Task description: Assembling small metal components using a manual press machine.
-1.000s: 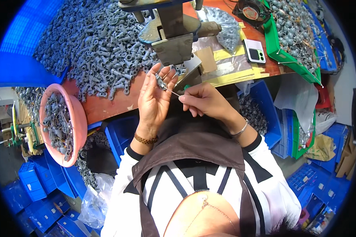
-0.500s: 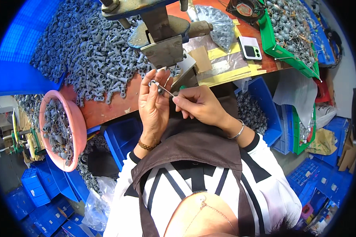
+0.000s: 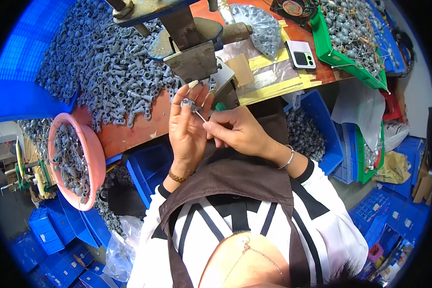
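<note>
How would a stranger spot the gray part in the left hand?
Find the reddish table with its gray heap, then the left hand near its edge. The gray part rests in that hand, a thin metal rod between it and the right hand. Unlike the heaped pieces, it is hand-held.

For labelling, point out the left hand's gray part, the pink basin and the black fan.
Gray part (image 3: pixel 190 105), head view: middle of its body.
Pink basin (image 3: pixel 97 156), head view: outer wall.
Black fan (image 3: pixel 293 7), head view: its hub.

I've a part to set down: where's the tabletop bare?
The red tabletop shows a bare strip between the grey parts pile, pink basin and left hand. Right of the metal machine, a parts bag, cardboard and phone crowd it.
</note>
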`<state>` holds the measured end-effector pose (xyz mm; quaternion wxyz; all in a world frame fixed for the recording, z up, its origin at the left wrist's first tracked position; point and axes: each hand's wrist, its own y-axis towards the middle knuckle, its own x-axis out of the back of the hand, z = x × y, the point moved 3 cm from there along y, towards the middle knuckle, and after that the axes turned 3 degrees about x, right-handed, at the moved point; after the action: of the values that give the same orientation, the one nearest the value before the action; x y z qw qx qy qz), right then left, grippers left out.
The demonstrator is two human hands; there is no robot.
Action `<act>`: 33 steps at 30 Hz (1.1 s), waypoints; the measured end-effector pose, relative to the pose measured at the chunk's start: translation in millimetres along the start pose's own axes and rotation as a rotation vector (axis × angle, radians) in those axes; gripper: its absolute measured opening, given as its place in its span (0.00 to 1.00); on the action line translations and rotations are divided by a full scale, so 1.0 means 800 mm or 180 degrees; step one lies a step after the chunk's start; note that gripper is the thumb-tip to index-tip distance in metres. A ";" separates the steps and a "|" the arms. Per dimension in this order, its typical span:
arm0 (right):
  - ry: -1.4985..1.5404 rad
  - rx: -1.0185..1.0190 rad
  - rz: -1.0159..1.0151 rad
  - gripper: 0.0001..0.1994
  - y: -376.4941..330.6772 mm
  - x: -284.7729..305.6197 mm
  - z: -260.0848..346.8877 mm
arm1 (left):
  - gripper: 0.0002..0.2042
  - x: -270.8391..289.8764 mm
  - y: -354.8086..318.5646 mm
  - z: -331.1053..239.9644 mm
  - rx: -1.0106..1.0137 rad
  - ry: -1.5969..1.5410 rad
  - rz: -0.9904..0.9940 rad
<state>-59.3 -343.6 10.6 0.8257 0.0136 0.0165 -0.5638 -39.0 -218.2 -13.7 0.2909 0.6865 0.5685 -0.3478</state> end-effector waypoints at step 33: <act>-0.1046 0.0515 -0.0971 0.10 0.043 0.028 -0.033 | 0.10 0.006 0.011 -0.030 -0.1536 0.5128 -0.0303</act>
<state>-19.6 -350.6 -16.2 0.7187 -0.0148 -0.1615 -0.6761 -26.4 -198.2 -3.6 -0.0799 0.6191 0.6893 0.3676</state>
